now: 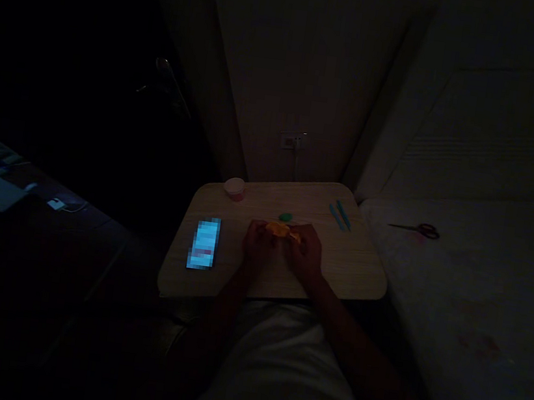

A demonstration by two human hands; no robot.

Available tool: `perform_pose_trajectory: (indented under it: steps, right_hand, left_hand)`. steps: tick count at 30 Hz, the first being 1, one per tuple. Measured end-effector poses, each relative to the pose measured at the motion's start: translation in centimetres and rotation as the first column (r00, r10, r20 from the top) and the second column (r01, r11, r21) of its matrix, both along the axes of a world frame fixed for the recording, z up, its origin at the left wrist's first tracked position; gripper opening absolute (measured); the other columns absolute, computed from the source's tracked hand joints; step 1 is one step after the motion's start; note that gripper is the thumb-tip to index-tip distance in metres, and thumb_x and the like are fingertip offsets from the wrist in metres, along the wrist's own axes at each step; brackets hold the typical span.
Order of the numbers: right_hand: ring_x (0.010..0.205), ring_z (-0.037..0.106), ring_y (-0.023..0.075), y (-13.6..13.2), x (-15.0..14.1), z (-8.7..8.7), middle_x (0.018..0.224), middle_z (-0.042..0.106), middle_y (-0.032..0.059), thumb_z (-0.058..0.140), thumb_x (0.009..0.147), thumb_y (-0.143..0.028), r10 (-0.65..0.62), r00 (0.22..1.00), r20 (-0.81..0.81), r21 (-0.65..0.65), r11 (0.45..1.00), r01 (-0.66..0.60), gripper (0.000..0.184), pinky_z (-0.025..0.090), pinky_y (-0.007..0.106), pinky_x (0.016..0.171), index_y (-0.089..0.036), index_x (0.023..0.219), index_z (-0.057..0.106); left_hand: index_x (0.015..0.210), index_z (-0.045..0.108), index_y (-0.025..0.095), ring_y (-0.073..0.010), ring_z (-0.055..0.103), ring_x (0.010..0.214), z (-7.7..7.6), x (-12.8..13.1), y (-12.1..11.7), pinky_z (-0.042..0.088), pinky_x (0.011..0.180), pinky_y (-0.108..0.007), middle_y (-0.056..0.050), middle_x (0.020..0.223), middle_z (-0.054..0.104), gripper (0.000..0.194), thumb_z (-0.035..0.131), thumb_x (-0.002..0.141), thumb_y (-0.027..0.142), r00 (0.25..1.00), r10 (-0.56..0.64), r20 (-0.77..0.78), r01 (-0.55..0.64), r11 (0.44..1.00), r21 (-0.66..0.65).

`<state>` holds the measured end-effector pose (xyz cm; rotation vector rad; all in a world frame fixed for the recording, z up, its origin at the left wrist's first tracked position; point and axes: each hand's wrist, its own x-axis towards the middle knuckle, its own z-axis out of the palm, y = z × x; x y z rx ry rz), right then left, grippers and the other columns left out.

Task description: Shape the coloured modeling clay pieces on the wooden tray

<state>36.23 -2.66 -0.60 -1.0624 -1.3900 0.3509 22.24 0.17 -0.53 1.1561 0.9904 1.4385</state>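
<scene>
In dim light an orange, soft-looking piece (279,229) with an uneven outline is held between my two hands above a small table (267,197). My left hand (257,243) closes on its left end, and my right hand (306,251) grips the right end. Exactly what the orange piece is made of cannot be made out. Just beyond it lies a small green lump (286,217), apart from both hands.
A lit phone (204,244) lies at the table's left, a small cup (234,188) at the back left. Two blue stick-like tools (340,215) rest at the back right. Scissors (421,230) lie on the pale surface (473,279) to the right. A wall socket (293,140) holds a plugged-in cable.
</scene>
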Motion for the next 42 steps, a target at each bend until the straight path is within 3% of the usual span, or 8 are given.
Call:
perform_pose_trajectory:
  steps: [4, 10, 16, 24, 30, 33, 38, 42]
  right_hand:
    - [0.093, 0.061, 0.0246, -0.2, 0.1, 0.3, 0.096, 0.063, 0.0075, 0.052, 0.096, -0.032, 0.079, 0.992, 0.099, 0.033, 0.996, -0.083, 0.018, 0.051, 0.041, 0.083, -0.024, 0.095, 0.069]
    - [0.092, 0.061, 0.0239, -0.2, -0.2, -0.1, 0.099, 0.062, 0.0066, 0.061, 0.089, -0.028, 0.089, 0.995, 0.041, -0.029, 0.996, -0.088, 0.016, 0.053, 0.039, 0.08, -0.024, 0.104, 0.064]
    - [0.094, 0.06, 0.0238, 0.0, -0.3, -0.3, 0.105, 0.062, 0.0076, 0.067, 0.088, -0.032, 0.073, 0.997, 0.036, -0.085, 0.994, -0.07, 0.035, 0.053, 0.039, 0.083, -0.024, 0.121, 0.061]
    - [0.101, 0.058, 0.0257, -0.2, -0.1, -0.2, 0.104, 0.057, 0.0088, 0.063, 0.094, -0.036, 0.143, 0.972, 0.185, -0.055, 0.989, -0.135, 0.031, 0.055, 0.043, 0.089, -0.026, 0.123, 0.068]
    - [0.099, 0.059, 0.0248, -0.1, -0.1, -0.3, 0.106, 0.056, 0.0089, 0.072, 0.089, -0.04, 0.182, 0.96, 0.213, -0.044, 0.983, -0.176, 0.037, 0.056, 0.04, 0.085, -0.026, 0.123, 0.069]
    - [0.098, 0.06, 0.0239, -0.2, -0.2, -0.1, 0.102, 0.058, 0.0081, 0.067, 0.093, -0.037, 0.165, 0.968, 0.188, -0.006, 0.986, -0.167, 0.027, 0.055, 0.04, 0.085, -0.025, 0.117, 0.07]
    - [0.095, 0.061, 0.0235, -0.5, -0.2, 0.4, 0.098, 0.06, 0.0075, 0.059, 0.096, -0.03, 0.087, 0.988, 0.13, 0.027, 0.995, -0.091, 0.016, 0.055, 0.04, 0.084, -0.025, 0.102, 0.073]
    - [0.093, 0.061, 0.0239, -0.5, 0.0, 0.4, 0.097, 0.061, 0.0075, 0.058, 0.094, -0.028, 0.067, 0.989, 0.13, 0.022, 0.997, -0.071, 0.016, 0.055, 0.04, 0.083, -0.025, 0.1, 0.072]
  left_hand:
    - [0.087, 0.06, 0.02, -0.0145, 0.06, 0.066, 0.1, -0.4, 0.2, 0.048, 0.064, -0.026, -0.001, 0.074, 0.066, 0.036, 0.07, 0.083, 0.054, 0.992, 0.071, -0.103, -0.067, 0.997, 0.039]
    - [0.097, 0.071, 0.019, -0.0241, 0.065, 0.099, 0.2, -0.7, 0.1, 0.052, 0.092, -0.036, -0.009, 0.103, 0.072, 0.046, 0.057, 0.09, 0.062, 0.985, -0.024, -0.169, 0.047, 0.989, 0.138]
    - [0.09, 0.07, 0.019, -0.0244, 0.065, 0.093, -1.2, -0.5, 0.6, 0.054, 0.087, -0.037, -0.008, 0.097, 0.07, 0.049, 0.077, 0.072, 0.065, 0.979, -0.032, -0.202, 0.048, 0.996, 0.075]
    - [0.076, 0.068, 0.019, -0.0181, 0.061, 0.075, 0.0, -0.8, 0.0, 0.053, 0.072, -0.029, -0.003, 0.078, 0.067, 0.028, 0.07, 0.085, 0.046, 0.957, -0.043, -0.287, 0.088, 0.985, 0.147]
    - [0.075, 0.07, 0.016, -0.0172, 0.06, 0.069, -0.1, -1.2, 0.1, 0.049, 0.066, -0.028, -0.003, 0.073, 0.068, 0.036, 0.069, 0.084, 0.051, 0.953, -0.041, -0.299, 0.065, 0.996, 0.069]
    - [0.074, 0.067, 0.017, -0.0163, 0.059, 0.065, -0.5, -1.2, 0.2, 0.049, 0.063, -0.028, -0.002, 0.071, 0.066, 0.043, 0.071, 0.081, 0.059, 0.973, -0.079, -0.217, 0.086, 0.996, 0.023]
    - [0.085, 0.073, 0.018, -0.022, 0.067, 0.083, -0.4, -0.8, 0.4, 0.055, 0.079, -0.035, -0.008, 0.089, 0.073, 0.049, 0.067, 0.081, 0.067, 0.983, -0.133, -0.126, 0.15, 0.98, 0.133]
    - [0.094, 0.075, 0.018, -0.0251, 0.07, 0.092, -0.2, -0.6, 0.3, 0.056, 0.085, -0.038, -0.01, 0.098, 0.077, 0.043, 0.067, 0.084, 0.059, 0.976, -0.142, -0.164, 0.159, 0.983, 0.095]
